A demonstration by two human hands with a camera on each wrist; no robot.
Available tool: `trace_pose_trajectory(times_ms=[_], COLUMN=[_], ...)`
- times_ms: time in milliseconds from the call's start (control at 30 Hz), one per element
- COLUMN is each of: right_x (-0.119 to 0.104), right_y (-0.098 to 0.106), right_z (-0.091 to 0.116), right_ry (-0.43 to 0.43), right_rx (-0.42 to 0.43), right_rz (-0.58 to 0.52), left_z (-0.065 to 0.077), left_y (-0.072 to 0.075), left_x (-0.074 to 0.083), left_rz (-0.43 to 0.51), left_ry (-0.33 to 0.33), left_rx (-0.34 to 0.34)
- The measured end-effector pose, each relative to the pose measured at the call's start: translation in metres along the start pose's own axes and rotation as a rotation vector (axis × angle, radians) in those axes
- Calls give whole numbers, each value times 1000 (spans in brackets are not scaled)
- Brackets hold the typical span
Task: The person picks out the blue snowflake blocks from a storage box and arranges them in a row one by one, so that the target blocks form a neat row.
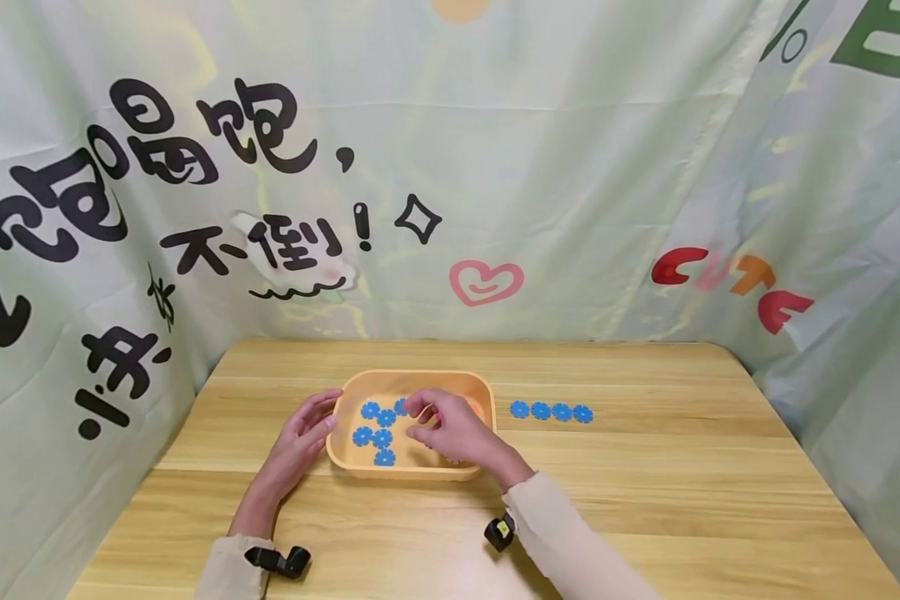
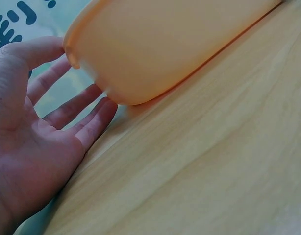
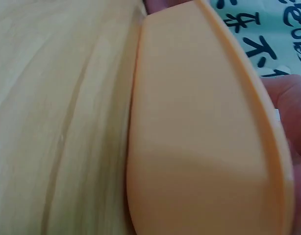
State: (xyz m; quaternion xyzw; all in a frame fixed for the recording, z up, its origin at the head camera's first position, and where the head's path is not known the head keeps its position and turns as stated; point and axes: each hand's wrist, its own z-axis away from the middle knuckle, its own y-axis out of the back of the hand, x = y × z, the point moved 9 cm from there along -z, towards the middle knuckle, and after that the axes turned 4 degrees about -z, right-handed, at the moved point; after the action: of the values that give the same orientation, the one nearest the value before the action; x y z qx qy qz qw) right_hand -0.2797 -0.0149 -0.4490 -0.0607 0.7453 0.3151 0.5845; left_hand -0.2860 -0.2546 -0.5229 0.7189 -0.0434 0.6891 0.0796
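Note:
An orange plastic tray stands on the table, with several blue flower-shaped snowflake discs in its left half. My left hand is at the tray's left end; in the left wrist view its loosely extended fingers touch the outer wall and its thumb meets the rim. Over the middle of the tray is my right hand, thumb and forefinger bent and apart, fingertips close to a blue disc. A bit of pinkish red shows by its fingers. The right wrist view shows mostly the tray's outer wall, with part of that hand beyond the rim.
To the right of the tray, several blue discs lie in a row on the wooden table. Orange-red pieces sit at the tray's right end, partly behind the right hand. A printed curtain hangs behind the table and along both sides.

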Motion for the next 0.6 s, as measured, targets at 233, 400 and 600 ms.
trace_pose_trajectory(times_ms=[233,400,600], right_x=[2,4,8], right_y=[-24,-38,-48], right_z=[-18,-28,-36], right_ry=[2,-11,-5], right_rx=[-62,-92,-127], right_rz=[55,128,253], left_z=[0,0,1], left_y=[0,0,-1], left_x=[0,1,0], left_rz=[9,17,25], left_ry=[2,2,3], left_rx=[2,-3,-14])
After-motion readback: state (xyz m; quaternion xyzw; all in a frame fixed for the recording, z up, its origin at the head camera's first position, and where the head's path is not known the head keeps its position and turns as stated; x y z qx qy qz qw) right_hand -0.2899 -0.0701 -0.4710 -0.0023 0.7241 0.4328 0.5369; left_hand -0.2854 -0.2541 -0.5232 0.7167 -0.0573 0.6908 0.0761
